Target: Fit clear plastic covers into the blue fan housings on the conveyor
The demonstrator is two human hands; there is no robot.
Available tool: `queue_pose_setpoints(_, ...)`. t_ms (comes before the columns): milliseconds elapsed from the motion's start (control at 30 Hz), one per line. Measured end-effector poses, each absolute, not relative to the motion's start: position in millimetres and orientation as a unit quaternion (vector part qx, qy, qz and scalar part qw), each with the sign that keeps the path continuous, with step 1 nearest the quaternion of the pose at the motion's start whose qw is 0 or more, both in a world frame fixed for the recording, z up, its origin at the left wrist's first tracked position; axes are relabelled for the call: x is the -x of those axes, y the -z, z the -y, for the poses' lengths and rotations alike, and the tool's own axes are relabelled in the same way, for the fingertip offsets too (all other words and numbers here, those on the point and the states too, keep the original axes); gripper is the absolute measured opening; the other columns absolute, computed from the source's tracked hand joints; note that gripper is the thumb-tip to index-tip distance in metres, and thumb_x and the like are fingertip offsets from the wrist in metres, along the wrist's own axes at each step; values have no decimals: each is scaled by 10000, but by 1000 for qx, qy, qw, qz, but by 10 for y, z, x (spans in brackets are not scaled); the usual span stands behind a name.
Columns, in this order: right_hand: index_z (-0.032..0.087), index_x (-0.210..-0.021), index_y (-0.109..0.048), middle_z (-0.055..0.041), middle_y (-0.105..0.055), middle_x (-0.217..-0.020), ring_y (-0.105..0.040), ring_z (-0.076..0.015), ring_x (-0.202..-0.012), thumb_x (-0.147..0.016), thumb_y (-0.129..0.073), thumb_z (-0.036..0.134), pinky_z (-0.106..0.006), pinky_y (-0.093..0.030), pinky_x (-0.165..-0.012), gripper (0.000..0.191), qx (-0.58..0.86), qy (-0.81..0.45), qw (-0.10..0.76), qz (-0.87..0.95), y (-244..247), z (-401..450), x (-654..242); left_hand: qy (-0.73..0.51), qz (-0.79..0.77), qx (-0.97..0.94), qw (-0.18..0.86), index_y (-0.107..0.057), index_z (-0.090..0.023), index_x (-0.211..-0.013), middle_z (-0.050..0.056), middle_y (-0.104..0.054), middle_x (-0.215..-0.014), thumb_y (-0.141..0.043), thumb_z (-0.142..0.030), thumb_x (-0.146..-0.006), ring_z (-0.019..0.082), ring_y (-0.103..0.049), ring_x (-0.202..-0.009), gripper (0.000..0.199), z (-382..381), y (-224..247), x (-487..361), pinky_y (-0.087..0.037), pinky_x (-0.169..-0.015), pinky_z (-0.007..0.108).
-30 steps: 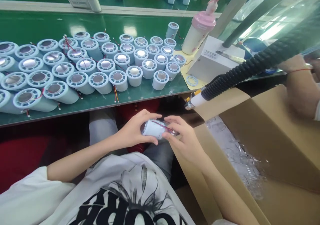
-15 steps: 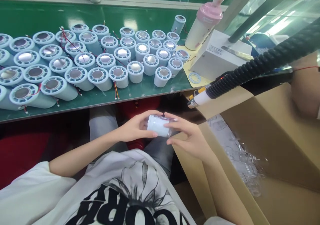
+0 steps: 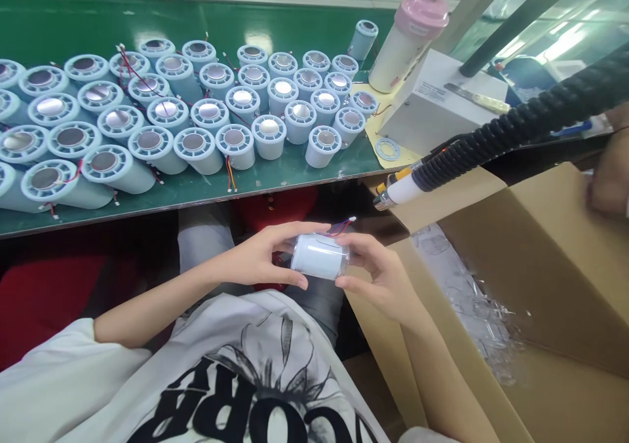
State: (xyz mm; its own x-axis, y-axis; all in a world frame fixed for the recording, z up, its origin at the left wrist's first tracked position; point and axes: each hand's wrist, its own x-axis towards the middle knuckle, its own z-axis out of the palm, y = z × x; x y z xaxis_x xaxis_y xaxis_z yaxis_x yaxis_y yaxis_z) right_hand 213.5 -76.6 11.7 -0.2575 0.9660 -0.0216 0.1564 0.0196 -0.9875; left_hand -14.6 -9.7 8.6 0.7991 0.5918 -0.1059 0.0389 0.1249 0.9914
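Just off the near edge of the counter [image 3: 289,170], over the seated person's lap, a pale blue cylinder [image 3: 317,257] lies on its side in the air between two bare hands. Its long axis runs across the body, from one palm to the other, roughly in line with that edge and dipping slightly toward the right. The left hand [image 3: 255,254] grasps the left end, fingers over the top and thumb underneath. The right hand [image 3: 388,272] pinches the other end the same way, where a clear sleeve [image 3: 345,259] shows around the cylinder and a little past it. Neither hand is nearer, as both are touching; the cylinder lies to the right of the left palm and to the left of the right one. Whether the sleeve reaches all the way to the left end, I can't tell from here. Thin wires [image 3: 344,225] come out along the top, on the side toward the counter, with their small white plug up by the right fingertips. Beyond the edge, more blue cylinders [image 3: 268,145] crowd the counter, round faces up. Beside the right forearm stands an open carton [image 3: 545,233] with clear plastic pieces [image 3: 484,312] inside.
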Motion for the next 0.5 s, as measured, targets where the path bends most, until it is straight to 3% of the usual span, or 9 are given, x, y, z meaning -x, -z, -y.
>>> queue_pose_setpoints(200, 255, -1120, -566, -55, -619, -1120, -608, -198, -1017, -794, -717, 285, -303, -572, -786, 360, 463, -597, 385, 531, -136, 772, -2132, -202, -236, -668, 676, -467, -269, -1366, 106, -535, -1357, -780, -221, -696, 248, -567, -1177, 741, 102, -79, 151, -487, -965, 350)
queue_pose_setpoints(500, 218, -1033, -551, -16, -658, -874, -632, -134, -748, -785, -701, 381, -245, -559, -642, 333, 475, -663, 392, 426, -159, 752, -2070, -211, -210, -708, 640, -453, -280, -1377, 104, -495, -1393, -766, -210, -713, 247, -514, -1237, 737, 103, -67, 156, -485, -965, 317)
